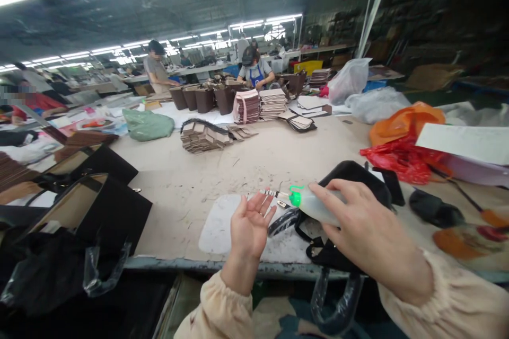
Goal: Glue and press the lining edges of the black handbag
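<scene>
My right hand [363,228] is wrapped round a translucent squeeze bottle [314,207] with a bright green cap. The bottle lies nearly level, its thin nozzle pointing left toward my left hand [254,220]. That hand is palm up with its fingers spread, close to the nozzle tip; I cannot tell whether they touch. Beneath the bottle and my right hand lies a black handbag [360,175], its plastic-wrapped handle [338,302] hanging over the table edge. A small metal piece [283,204] shows near the bottle cap. Under my left hand lies a white sheet [217,228].
Black bags [115,212] stand at left, another person's hand among them. Stacked brown pieces [204,135] and a green plastic bag [147,125] lie farther back. Orange [405,122] and red [397,161] plastic bags are at right. People work across the table.
</scene>
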A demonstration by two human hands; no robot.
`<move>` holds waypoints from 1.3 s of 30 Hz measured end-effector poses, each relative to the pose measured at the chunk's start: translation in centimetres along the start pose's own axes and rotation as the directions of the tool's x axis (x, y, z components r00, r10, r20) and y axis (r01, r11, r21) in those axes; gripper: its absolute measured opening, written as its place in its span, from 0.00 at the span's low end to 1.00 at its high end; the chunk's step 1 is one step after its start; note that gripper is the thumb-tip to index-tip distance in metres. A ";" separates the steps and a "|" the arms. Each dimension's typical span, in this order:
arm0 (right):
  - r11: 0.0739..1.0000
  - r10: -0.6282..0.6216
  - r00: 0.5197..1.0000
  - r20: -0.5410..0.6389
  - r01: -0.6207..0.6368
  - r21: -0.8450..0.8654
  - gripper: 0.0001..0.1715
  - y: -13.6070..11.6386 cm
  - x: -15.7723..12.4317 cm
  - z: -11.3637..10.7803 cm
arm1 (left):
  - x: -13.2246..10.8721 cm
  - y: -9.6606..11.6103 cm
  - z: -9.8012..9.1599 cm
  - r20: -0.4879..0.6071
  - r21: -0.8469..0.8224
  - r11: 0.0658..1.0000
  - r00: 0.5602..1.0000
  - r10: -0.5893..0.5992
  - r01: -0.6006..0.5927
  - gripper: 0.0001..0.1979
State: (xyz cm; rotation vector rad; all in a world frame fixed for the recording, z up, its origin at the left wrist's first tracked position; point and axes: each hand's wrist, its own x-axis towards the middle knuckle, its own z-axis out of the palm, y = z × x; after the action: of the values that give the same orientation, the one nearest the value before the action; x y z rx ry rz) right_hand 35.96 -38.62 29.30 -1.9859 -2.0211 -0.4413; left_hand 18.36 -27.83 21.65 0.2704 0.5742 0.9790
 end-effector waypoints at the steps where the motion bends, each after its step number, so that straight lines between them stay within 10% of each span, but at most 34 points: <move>1: 1.000 -0.010 1.000 0.002 0.010 -0.018 0.34 -0.2 0.2 0.2 | -0.4 0.3 0.2 0.010 -0.007 1.000 1.000 0.006 -0.006 0.21; 39: 0.981 -0.115 0.992 0.054 0.122 -0.148 0.34 -0.3 1.0 3.0 | -1.0 0.1 -0.7 -0.007 -0.129 0.991 0.999 -0.034 0.033 0.23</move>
State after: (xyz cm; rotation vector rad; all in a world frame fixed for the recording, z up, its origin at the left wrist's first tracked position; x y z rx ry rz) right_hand 35.66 -36.54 26.94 -1.9839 -2.2023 -0.5967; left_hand 17.45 -28.66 21.50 0.1413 0.5197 0.9807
